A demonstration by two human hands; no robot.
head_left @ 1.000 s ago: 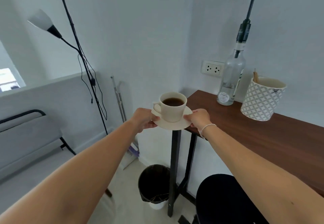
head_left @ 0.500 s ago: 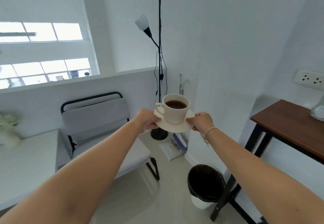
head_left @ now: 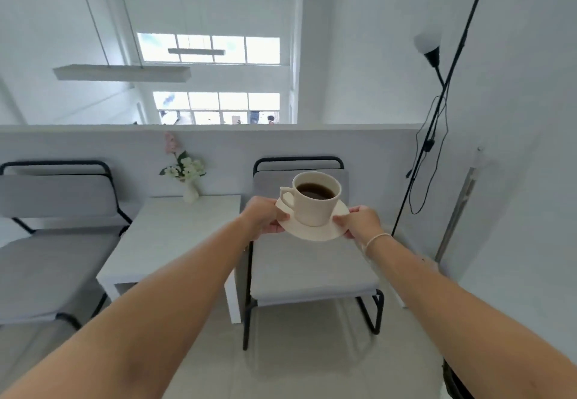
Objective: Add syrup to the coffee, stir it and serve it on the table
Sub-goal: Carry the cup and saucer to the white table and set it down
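A cream cup (head_left: 313, 208) of dark coffee stands on a cream saucer (head_left: 324, 232), carried in the air at chest height. My left hand (head_left: 265, 218) grips the saucer's left rim and my right hand (head_left: 359, 221) grips its right rim. The cup's handle points left. A small white table (head_left: 175, 242) stands below and to the left of the cup, between two chairs. The syrup bottle is out of view.
A grey chair (head_left: 312, 273) with a black frame sits right under the cup. Another grey chair (head_left: 46, 242) is at the far left. A white vase of flowers (head_left: 189, 191) stands at the table's back edge. A black floor lamp (head_left: 437, 117) rises at the right wall.
The view has swung left, away from the wooden counter with the bottle. The cup and saucer stayed in both hands; the white table and second chair have come into sight.
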